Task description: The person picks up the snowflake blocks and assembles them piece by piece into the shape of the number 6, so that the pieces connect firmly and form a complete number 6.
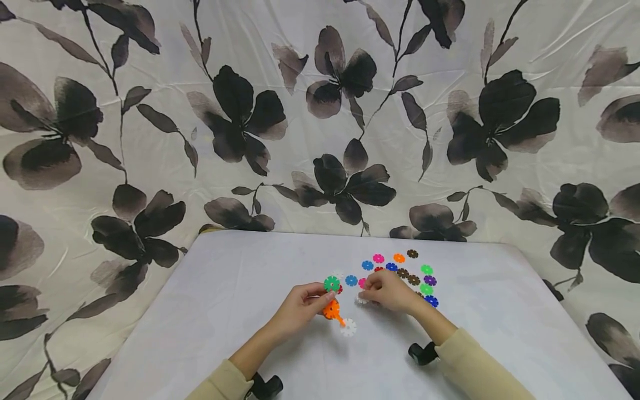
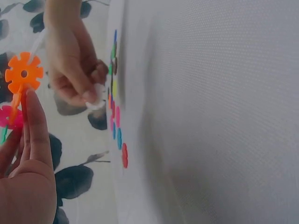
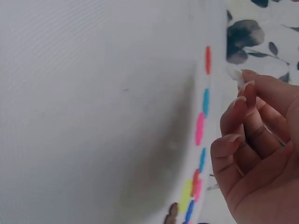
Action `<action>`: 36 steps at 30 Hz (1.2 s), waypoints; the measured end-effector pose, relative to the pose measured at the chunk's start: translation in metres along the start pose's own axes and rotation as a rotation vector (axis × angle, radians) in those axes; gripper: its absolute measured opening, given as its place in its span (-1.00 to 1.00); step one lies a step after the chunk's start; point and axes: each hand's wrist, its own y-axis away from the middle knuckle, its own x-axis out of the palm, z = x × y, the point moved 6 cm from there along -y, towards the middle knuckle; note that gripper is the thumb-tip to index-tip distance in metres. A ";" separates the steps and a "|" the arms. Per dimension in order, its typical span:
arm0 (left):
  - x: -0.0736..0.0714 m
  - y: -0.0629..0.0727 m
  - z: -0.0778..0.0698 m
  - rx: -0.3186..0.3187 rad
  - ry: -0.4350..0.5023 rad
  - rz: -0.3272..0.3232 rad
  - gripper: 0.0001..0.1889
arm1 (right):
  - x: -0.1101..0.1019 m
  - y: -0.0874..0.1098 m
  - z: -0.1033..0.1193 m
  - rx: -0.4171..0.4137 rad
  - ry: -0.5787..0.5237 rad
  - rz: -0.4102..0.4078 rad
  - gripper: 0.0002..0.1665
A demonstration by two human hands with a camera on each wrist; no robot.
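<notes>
Thumb and fingers of my left hand [image 1: 295, 312] hold a joined cluster of notched plastic flower discs. In the head view the cluster shows a green disc [image 1: 331, 283], an orange disc [image 1: 329, 310] and a white disc [image 1: 349, 328] hanging at its lower end. The left wrist view also shows a pink disc [image 2: 10, 115] by the fingers, partly hidden. My right hand [image 1: 392, 291] pinches a single white disc [image 3: 237, 74] between thumb and fingertips, a little to the right of the cluster. Its fingers cover most of that disc.
Loose discs lie over the back right of the white table [image 1: 210, 289], among them a blue disc [image 1: 351, 280], an orange disc [image 1: 399, 258], a purple disc [image 1: 430, 280] and a brown disc [image 1: 412, 254]. A flowered cloth [image 1: 300, 133] hangs behind the table.
</notes>
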 end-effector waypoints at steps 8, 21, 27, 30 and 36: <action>0.002 -0.001 0.001 -0.008 0.000 -0.002 -0.71 | -0.021 0.012 0.026 -0.110 -0.061 -0.008 -0.81; 0.004 0.000 -0.003 0.006 -0.009 0.011 -0.66 | -0.034 0.021 0.039 -0.088 -0.117 -0.013 -0.78; 0.005 0.000 -0.004 0.000 0.000 0.015 -0.65 | -0.036 0.021 0.048 -0.148 -0.147 -0.021 -0.83; 0.007 -0.001 -0.004 0.006 0.013 0.024 -0.66 | -0.035 0.022 0.053 -0.170 -0.181 -0.016 -0.82; 0.010 -0.002 -0.004 0.032 0.044 0.052 -0.67 | -0.031 0.022 0.063 -0.220 -0.210 0.009 -0.80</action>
